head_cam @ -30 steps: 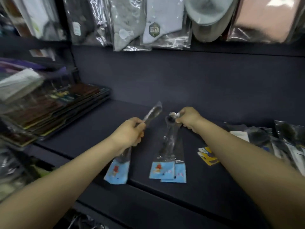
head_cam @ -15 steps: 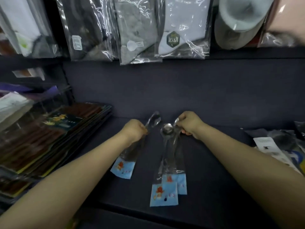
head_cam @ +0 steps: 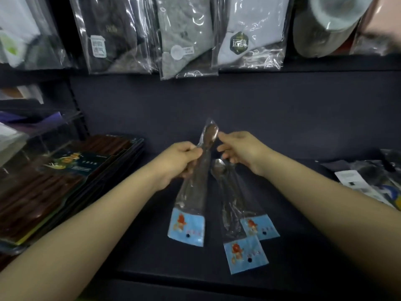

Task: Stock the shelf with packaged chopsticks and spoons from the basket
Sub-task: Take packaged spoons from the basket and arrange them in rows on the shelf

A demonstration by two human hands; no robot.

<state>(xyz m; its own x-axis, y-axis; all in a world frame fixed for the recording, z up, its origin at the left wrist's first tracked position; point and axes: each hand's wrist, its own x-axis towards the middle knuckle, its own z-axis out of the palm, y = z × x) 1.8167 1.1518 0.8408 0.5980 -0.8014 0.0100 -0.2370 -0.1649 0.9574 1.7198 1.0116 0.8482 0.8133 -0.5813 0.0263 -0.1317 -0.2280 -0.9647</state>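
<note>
My left hand [head_cam: 181, 162] grips a packaged spoon [head_cam: 193, 192] by its upper handle, holding it tilted above the dark shelf [head_cam: 303, 224]. The pack is clear plastic with a light blue card at its near end. My right hand [head_cam: 239, 148] touches the bowl end of that spoon with its fingertips, the other fingers loosely spread. Two more packaged spoons [head_cam: 236, 213] lie overlapped on the shelf just right of the held one, blue cards toward me. Stacked packs of dark wooden chopsticks [head_cam: 65, 177] sit on the shelf's left side. No basket is in view.
Bagged socks [head_cam: 186, 38] and other packed clothing hang from the rail above the shelf's back wall. Several dark packaged items [head_cam: 366, 179] lie at the right end of the shelf. Bare shelf surface shows between the spoons and those items.
My left hand has swung its spoon pack rightward toward the two lying packs. My right hand has let go of the lying spoons and moved up to the held spoon's tip.
</note>
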